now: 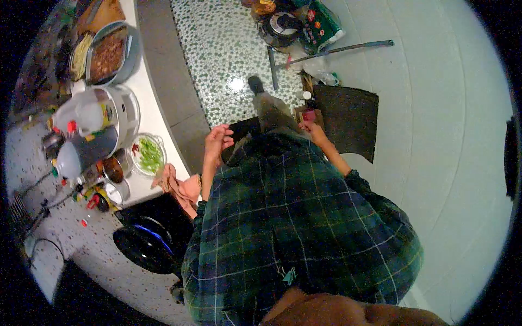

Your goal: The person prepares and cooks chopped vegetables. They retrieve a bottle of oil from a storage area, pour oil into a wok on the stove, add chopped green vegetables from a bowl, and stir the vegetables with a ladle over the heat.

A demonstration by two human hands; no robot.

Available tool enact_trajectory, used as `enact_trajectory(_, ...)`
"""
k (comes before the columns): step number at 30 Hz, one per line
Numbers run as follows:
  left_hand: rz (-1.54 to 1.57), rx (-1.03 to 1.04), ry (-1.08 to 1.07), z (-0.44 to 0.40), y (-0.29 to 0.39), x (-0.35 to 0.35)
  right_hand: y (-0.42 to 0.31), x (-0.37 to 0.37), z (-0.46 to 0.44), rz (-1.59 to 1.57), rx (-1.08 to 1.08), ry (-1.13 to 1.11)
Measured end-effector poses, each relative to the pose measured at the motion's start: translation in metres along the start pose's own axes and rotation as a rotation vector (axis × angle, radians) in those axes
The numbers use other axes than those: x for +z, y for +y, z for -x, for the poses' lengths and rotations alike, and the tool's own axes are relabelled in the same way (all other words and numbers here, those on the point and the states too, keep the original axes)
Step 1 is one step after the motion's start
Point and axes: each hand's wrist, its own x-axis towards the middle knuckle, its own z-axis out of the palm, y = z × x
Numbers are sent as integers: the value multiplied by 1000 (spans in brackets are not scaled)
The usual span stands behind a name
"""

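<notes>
My left hand (219, 139) is held beside the counter front, fingers loosely apart, with nothing visible in it. On my other side, my right hand (312, 130) has its fingers drawn together at a small brown box (300, 113) with a pink-red thing (309, 116) inside. What those fingers hold, if anything, is too small to make out. A pinkish cloth (178, 185) hangs over the counter edge behind my left hand. Near it stands a clear bowl (161, 142) of sliced green vegetable (149, 155) with a few red pieces.
A black wok (144, 247) sits on the left. Large bottles (87, 157), jars and a tray of brown food (107, 57) crowd the counter (149, 92). On the floor are a long-handled squeegee (337, 50), a green bag (321, 27) and a dark mat-like panel (350, 117).
</notes>
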Motion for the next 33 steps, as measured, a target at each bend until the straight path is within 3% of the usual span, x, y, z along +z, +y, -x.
enact_trajectory(1,-41,-38,3,-11,2,2,5,-1,-6,-15,7,3)
enact_trajectory(4,-179,-73,-42,-75,-9,9,9,-31,-49,462,-267,160)
enact_trajectory(5,-179,-41,-57,-100,-25,-2,24,-35,-75,307,-48,163)
enact_trajectory(6,-187,-38,-44,-127,-40,-16,15,-41,-96,297,-54,153)
enact_trajectory(7,-487,191,-87,-150,-53,-31,4,-46,-115,419,-39,133)
enact_trajectory(9,-802,400,-137,-178,-28,-20,-46,-67,-148,578,-50,98)
enact_trajectory(11,-1261,134,0,-201,-6,11,-67,-91,-192,573,-56,64)
enact_trajectory(13,-1331,88,-14,-236,27,37,-100,-116,-251,587,-90,40)
enact_trajectory(14,-1398,28,-26,-250,36,48,-118,-122,-277,733,-147,28)
enact_trajectory(16,-1407,117,68,-277,50,73,-154,-138,-331,1033,-275,-4)
enact_trajectory(18,-1562,343,142,-311,79,94,-174,-152,-402,956,-333,-46)
enact_trajectory(20,-1525,374,125,-358,86,97,-196,-160,-472,877,-385,-96)
enact_trajectory(22,-1619,438,183,-407,92,108,-219,-155,-543,894,-539,27)
enact_trajectory(23,-1555,171,43,-417,146,128,-226,-153,-580,906,-538,15)
enact_trajectory(26,-1517,69,98,-460,201,155,-242,-156,-674,1059,-689,109)
enact_trajectory(29,-1631,183,161,-530,134,120,-251,-139,-772,1020,-584,196)
enact_trajectory(33,-1566,134,82,-570,163,104,-246,-133,-862,1098,-500,101)
